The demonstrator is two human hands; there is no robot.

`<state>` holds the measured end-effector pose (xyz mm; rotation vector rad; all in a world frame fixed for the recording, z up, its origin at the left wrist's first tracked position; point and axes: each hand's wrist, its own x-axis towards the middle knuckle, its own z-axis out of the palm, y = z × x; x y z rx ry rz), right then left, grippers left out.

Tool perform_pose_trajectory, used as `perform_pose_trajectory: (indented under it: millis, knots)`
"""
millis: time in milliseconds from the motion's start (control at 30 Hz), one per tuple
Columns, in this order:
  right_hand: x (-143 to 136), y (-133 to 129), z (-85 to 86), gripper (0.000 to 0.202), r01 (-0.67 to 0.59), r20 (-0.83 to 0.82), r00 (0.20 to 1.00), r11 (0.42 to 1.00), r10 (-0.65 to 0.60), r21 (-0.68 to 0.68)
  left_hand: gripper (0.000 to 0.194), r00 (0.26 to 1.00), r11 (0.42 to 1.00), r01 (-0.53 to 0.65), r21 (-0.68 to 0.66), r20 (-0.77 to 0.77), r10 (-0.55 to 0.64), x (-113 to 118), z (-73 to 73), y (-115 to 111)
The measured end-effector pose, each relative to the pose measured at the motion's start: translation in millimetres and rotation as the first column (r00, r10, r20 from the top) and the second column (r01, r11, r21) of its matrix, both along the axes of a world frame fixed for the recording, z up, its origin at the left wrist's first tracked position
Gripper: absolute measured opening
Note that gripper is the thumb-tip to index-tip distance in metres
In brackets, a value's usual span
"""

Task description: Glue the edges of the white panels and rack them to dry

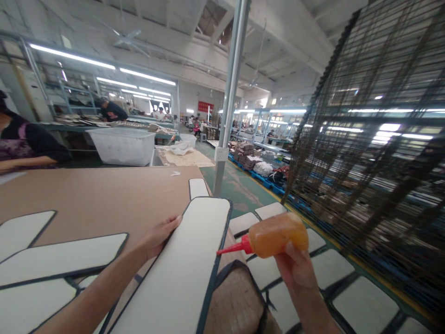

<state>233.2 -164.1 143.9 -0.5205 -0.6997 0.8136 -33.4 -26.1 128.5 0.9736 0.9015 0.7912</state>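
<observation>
Panel, long, white-faced, rounded corners, dark edging: one, centre foreground, slanting from lower left up toward the right, its far end near the small white piece on the surface

Left hand: at the panel's left edge, fingers closed on that edge, partly hidden by the panel

Right hand: fingers wrapped round the squeeze bottle, supporting it from below and behind

Squeeze bottle: translucent, amber contents, held tilted nearly level over the right side; red nozzle aimed left, tip at the panel's dark right edge; whether touching, cannot tell

White pieces, dark-edged, several: lying on the brown surface at left, some overlapping, partly behind the left forearm

Further white pieces, dark-edged: spread at right, below and beyond the right hand

Brown item, dark-bordered, creased: beneath the panel's right side

Co-worker: dark sleeve, patterned garment, at the far left edge of the surface

Plastic tub, whitish: beyond the surface

Metal post: upright, socket box attached

Mesh rack: tall, dark, right side
</observation>
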Motion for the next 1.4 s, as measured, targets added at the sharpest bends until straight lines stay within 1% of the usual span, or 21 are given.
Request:
perform_pose_trajectory:
  millis: [133,433,733,900,1000,1167,1267,1400]
  knots:
    - [-3.3,-0.2,0.4,0.040,-0.004,-0.014,1.000,1.000,0.004,-0.027,0.010,1.000,1.000,-0.020,-0.006,-0.002,0.020,0.1,3.7,3.6]
    - [-10.1,-3.9,-4.7,0.038,-0.020,-0.036,0.999,0.992,0.016,-0.124,0.011,0.999,0.999,-0.050,-0.019,-0.006,0.050,3.6,9.4,11.0]
    - [-10.2,-8.8,-6.3,0.039,0.000,0.044,0.999,0.984,0.008,-0.176,0.013,0.998,0.998,-0.061,-0.021,-0.008,0.061,6.3,11.0,22.9]
    - [-10.1,-13.4,-6.1,0.042,-0.026,0.070,0.997,0.985,0.039,-0.173,0.007,0.997,0.997,-0.073,-0.008,-0.011,0.073,9.1,13.1,30.0]
    - [-10.6,-16.4,-7.2,0.046,-0.048,0.059,0.996,0.983,0.059,-0.175,0.009,0.996,0.996,-0.090,-0.004,-0.026,0.090,9.3,16.8,32.2]
    - [-8.4,-18.9,-15.5,0.047,-0.054,0.052,0.997,0.981,0.065,-0.188,0.007,0.992,0.993,-0.118,-0.012,-0.039,0.118,8.2,22.2,34.9]
    - [-6.3,-19.0,-19.8,0.047,-0.084,0.053,0.994,0.977,0.096,-0.194,0.007,0.990,0.991,-0.136,-0.017,-0.030,0.135,8.2,22.5,37.9]
    - [-6.2,-19.3,-18.6,0.051,-0.111,0.049,0.991,0.975,0.123,-0.190,0.008,0.987,0.987,-0.157,-0.025,-0.023,0.157,7.5,20.9,42.9]
